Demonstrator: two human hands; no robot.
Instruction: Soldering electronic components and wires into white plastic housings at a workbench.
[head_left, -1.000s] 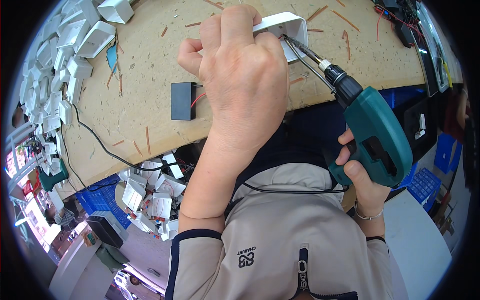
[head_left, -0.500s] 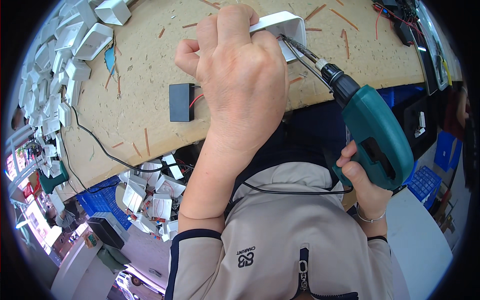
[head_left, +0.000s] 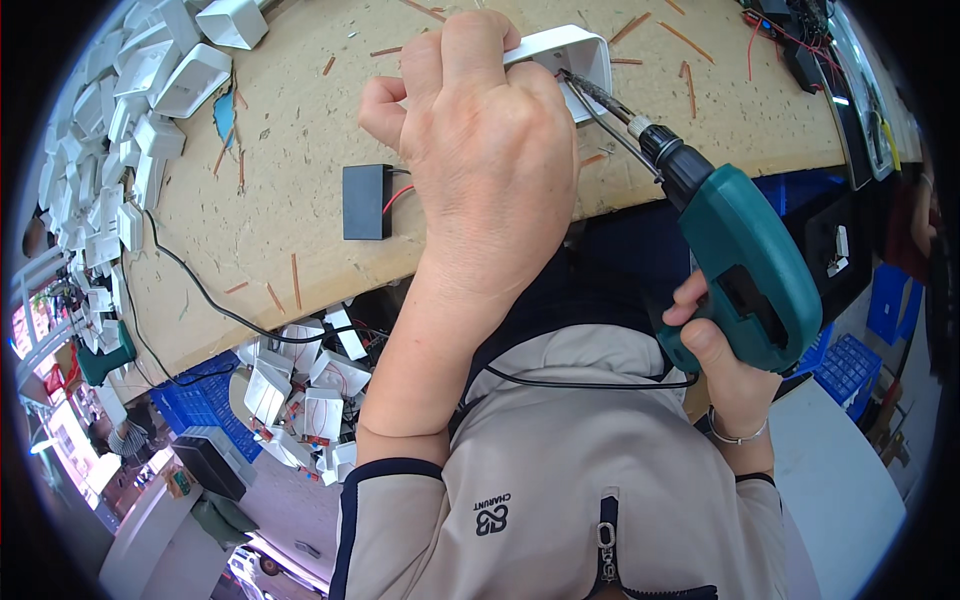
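Note:
My left hand (head_left: 490,150) is closed on a white plastic housing (head_left: 590,55), tilted above the workbench, its fingers partly hidden behind the back of the hand. My right hand (head_left: 728,350) grips the handle of a green soldering gun (head_left: 755,260). The gun points up and to the left, with its dark tip and a thin metal tube reaching into the open housing. What the tip touches inside is too small to tell. A black battery box (head_left: 367,203) lies on the bench left of my left wrist, and its red and black leads run behind that hand.
White housings (head_left: 165,75) are heaped at the far left of the bench (head_left: 290,130). More housings with wires (head_left: 310,385) fill a container below its front edge. Brown strips (head_left: 686,42) lie scattered about. A black cord (head_left: 590,384) from the gun crosses my lap.
The soldering gun and my right hand have shifted very slightly left. My left hand keeps its grip on the housing, and the tip stays inside it.

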